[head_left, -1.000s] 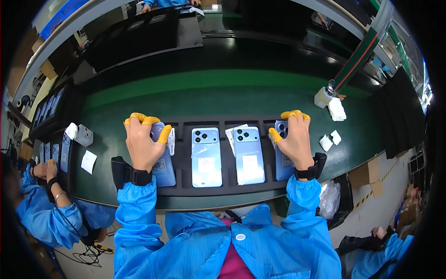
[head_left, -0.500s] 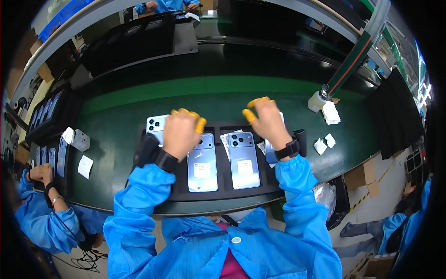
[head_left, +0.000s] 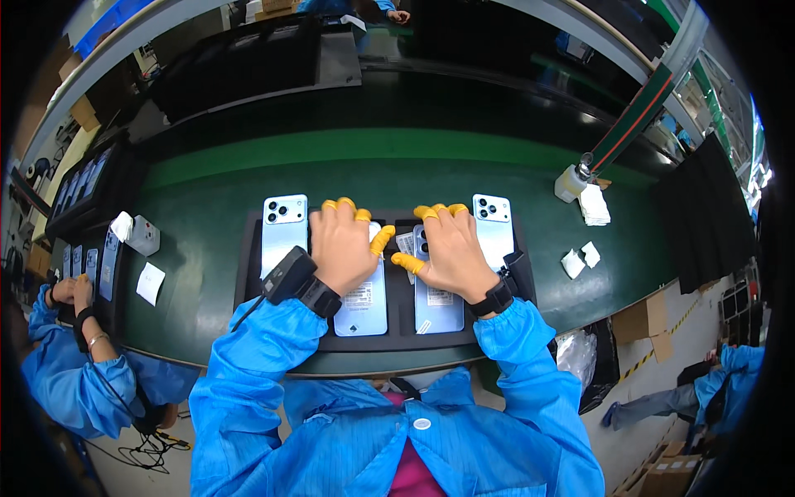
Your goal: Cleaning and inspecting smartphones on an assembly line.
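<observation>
My left hand, with yellow finger cots on its fingertips, spreads over the upper part of a light-blue phone. Its thumb reaches along that phone's right side. Mirroring it, my right hand, also in yellow cots, covers much of a second blue phone, thumb stretched to the left. Fingers and thumbs stand apart on both hands; neither has plainly closed on a phone. Both phones lie back-up in a black foam tray. Outside my hands, a left outer phone and a right outer phone reach past the tray's far edge.
Folded white wipes and a bottle stand at the right, near crumpled wipes. On the left are a white container and a paper slip. A co-worker's hands are beside more phones.
Both my hands have come inward from the outer phones to the two middle ones. The outer phones are now uncovered, and the view has shifted slightly.
</observation>
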Demonstrator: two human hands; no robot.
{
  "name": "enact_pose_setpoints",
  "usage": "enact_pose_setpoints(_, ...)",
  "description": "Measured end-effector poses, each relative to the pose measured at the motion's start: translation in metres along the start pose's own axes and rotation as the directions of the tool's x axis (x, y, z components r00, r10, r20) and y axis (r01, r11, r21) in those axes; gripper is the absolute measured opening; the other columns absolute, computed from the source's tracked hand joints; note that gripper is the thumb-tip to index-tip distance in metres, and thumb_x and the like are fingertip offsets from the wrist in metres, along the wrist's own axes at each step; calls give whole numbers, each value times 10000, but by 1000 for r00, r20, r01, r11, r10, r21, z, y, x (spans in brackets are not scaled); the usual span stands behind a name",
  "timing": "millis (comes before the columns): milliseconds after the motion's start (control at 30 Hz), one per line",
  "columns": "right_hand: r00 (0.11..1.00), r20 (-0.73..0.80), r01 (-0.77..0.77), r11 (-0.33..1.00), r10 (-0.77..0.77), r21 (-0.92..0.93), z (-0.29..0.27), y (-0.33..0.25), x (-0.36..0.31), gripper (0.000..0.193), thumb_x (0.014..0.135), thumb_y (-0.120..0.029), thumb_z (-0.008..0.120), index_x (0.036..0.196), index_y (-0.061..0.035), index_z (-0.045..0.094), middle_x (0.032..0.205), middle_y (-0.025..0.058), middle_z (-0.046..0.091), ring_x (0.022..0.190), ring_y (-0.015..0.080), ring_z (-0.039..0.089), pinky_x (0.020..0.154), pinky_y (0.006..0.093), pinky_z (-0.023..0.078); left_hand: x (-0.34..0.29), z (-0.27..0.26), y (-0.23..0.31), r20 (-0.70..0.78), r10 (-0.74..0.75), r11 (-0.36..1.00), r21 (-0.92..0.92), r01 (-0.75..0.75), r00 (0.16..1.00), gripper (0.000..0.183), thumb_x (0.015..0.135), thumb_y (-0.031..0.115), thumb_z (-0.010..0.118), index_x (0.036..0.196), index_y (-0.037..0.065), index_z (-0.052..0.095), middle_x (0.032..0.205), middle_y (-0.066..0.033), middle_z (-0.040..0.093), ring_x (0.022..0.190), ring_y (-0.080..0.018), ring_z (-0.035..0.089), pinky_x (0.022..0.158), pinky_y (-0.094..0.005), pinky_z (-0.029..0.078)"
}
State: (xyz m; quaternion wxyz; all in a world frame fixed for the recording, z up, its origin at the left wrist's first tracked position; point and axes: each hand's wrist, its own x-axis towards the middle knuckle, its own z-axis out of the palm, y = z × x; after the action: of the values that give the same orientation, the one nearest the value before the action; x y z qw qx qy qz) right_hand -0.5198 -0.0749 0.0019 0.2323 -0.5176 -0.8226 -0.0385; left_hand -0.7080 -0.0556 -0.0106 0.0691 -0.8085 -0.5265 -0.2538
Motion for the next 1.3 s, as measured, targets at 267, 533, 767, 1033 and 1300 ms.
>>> enact_pose_setpoints(267,987,-132,-86,994,94,67,-5,-2,7,648,680,-160,737,1235,50,476,1177,240,458,1052,427,442,933,467,378,3,-16,-1,-135,-203,962,-215,171,970,420,673,200,768,977,-38,605,1106,-223,477,1058,-387,470,839,-437,466)
enact_pose_setpoints(533,984,-119,-125,989,134,80,33,38,38,519,789,-228,712,1187,44,519,1190,242,479,1070,426,472,900,471,419,37,51,-7,-66,-215,969,-141,204,974,448,771,300,721,1077,-17,638,1213,-243,472,1180,-416,415,939,-466,430)
enact_pose_setpoints(767,974,-97,-185,967,204,175,-65,60,-31,193,747,-66,686,902,13,603,842,204,605,781,390,605,703,422,502,35,20,-11,-257,-30,994,-107,2,966,416,807,237,706,1127,-18,628,1272,-230,452,1190,-402,408,986,-480,356)
enact_pose_setpoints(1033,991,119,-67,998,64,16,-47,37,-78,220,659,-40,679,821,-1,534,824,168,537,778,364,550,677,431,468,30,6,15,-260,158,913,-328,-241,953,397,737,142,738,1105,28,645,1304,-212,459,1237,-401,402,1018,-459,356)
enact_pose_setpoints(1300,983,109,-167,963,147,211,-42,67,-77,113,654,-50,642,720,14,577,733,174,592,689,357,607,632,407,497,-3,10,69,-67,568,646,-582,-495,820,366,752,167,719,1080,28,636,1146,-164,575,1108,-336,531,920,-405,436)
